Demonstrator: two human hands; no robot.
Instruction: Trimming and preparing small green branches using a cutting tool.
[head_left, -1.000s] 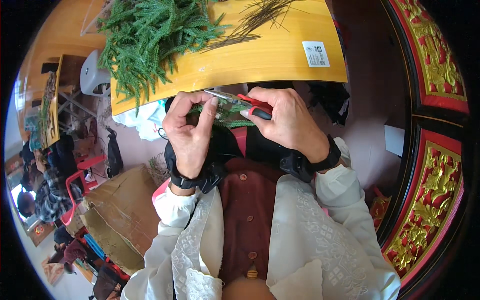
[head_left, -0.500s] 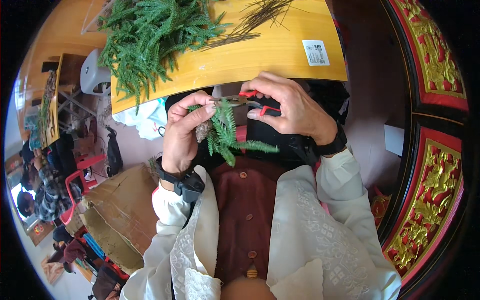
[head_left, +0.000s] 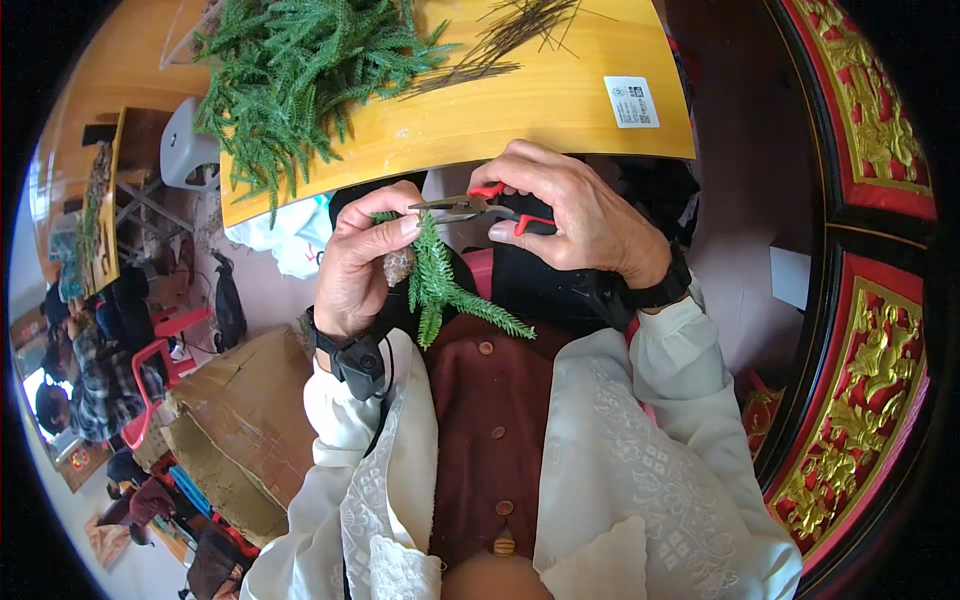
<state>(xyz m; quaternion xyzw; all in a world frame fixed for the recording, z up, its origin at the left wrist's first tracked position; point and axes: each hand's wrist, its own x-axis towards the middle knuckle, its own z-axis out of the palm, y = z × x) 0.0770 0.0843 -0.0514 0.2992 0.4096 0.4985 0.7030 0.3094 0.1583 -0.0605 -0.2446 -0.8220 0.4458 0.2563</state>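
Note:
My left hand (head_left: pixel 352 258) pinches an artificial pine sprig (head_left: pixel 433 272) near its top, between thumb and forefinger. The green sprig hangs down in front of my dark red buttoned top. A brown pine cone (head_left: pixel 398 266) hangs just under the left thumb, beside the sprig. My right hand (head_left: pixel 590 208) is closed around red-handled pliers (head_left: pixel 477 206). Their jaws are slightly apart, with the tips beside the left fingertips at the sprig's top. Fingers hide whatever stem or wire lies there.
A yellow wooden table (head_left: pixel 540 110) stands ahead, bearing a heap of green artificial sprigs (head_left: pixel 300 80) and loose thin brown wires (head_left: pixel 510 40). A cardboard box (head_left: pixel 245 425) stands to my left, with a grey stool (head_left: pixel 188 150) farther off. Carved red-and-gold panels (head_left: pixel 860 390) line the right; people sit far left.
The sprig has turned, its long side branch now slanting downward instead of pointing right. The pliers have shifted slightly left, and their jaws show a wider gap.

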